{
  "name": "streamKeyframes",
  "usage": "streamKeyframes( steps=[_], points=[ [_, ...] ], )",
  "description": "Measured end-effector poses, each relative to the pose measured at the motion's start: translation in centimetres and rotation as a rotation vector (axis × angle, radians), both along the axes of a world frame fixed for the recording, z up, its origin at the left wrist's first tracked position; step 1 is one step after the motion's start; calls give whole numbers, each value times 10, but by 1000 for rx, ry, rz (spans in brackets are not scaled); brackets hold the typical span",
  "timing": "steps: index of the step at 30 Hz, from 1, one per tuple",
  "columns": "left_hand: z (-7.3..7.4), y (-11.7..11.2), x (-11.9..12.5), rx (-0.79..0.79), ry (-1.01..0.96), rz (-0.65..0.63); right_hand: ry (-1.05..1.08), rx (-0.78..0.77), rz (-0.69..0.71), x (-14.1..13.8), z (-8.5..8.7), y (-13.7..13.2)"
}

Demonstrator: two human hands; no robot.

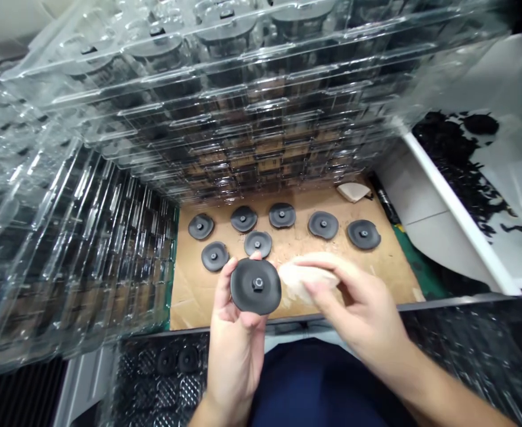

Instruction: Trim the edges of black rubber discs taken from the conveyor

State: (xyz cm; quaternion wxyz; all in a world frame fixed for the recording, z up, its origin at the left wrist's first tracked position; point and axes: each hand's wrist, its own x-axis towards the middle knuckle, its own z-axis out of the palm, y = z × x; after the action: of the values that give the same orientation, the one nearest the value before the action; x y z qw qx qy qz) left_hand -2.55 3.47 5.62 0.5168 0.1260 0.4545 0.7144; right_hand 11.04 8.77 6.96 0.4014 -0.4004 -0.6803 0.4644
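My left hand [238,347] grips a black rounded disc-like part [245,295] by its edges, its dished face and small central stud turned up toward me. Pinched in my right hand [361,305] is a white cloth [303,279], slightly blurred, just right of the disc's edge; whether it touches the disc I cannot tell. Several similar black parts lie on the brown cardboard [296,252] beyond my hands, the nearest being one disc [258,244] right behind the held one and another disc [215,256] to its left.
Tall stacks of clear plastic trays [252,107] wall off the back, with another tray stack [87,237] on the left. At right, a white bin [461,219] holds many small black pieces [457,154]. A folded white cloth [353,191] lies at the cardboard's back right.
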Motion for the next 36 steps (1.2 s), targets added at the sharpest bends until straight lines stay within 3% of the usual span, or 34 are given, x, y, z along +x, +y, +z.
streamKeyframes(
  steps=[1, 3, 5, 8, 11, 14, 17, 20, 22, 25, 27, 29, 32, 35, 36],
  points=[
    [0, -2, 0, -13, -6, -7, -52, 135, 32, -3, 7, 0],
    [1, -4, 1, -48, -24, -25, -104, 240, 155, -8, 14, 0],
    [1, -6, 1, -61, -34, -32, -117, 242, 212, -9, 15, -1],
    [0, -7, 0, -62, -53, -27, -126, 290, 129, -9, 13, -4],
    [-2, -6, 0, -83, -80, -39, -66, 215, 224, -5, 7, -1],
    [-4, -6, -1, -23, -68, -41, -133, 87, 79, 0, -13, 12],
    [-5, -6, -2, -16, -61, -45, -219, 20, -62, 6, -45, 14],
    [-6, -8, -3, -40, -79, -69, -242, -6, 11, 11, -76, 0],
    [-7, -8, -4, -64, -103, -101, -247, -11, 67, 14, -85, -8],
    [-7, -9, -2, -89, -115, -152, -240, -20, 50, 15, -67, -6],
    [-6, -8, 1, -82, -104, -176, -200, 18, -10, 12, -39, 0],
    [-4, -8, 3, -99, -109, -217, -116, 177, -33, 5, -8, 2],
    [-3, -11, 2, -185, -165, -296, -50, 369, 114, -7, 19, -1],
    [-3, -12, 1, -230, -168, -287, -94, 241, 360, -13, 23, -4],
    [-3, -12, 1, -236, -159, -286, -118, 233, 366, -14, 22, -4]
  ],
)
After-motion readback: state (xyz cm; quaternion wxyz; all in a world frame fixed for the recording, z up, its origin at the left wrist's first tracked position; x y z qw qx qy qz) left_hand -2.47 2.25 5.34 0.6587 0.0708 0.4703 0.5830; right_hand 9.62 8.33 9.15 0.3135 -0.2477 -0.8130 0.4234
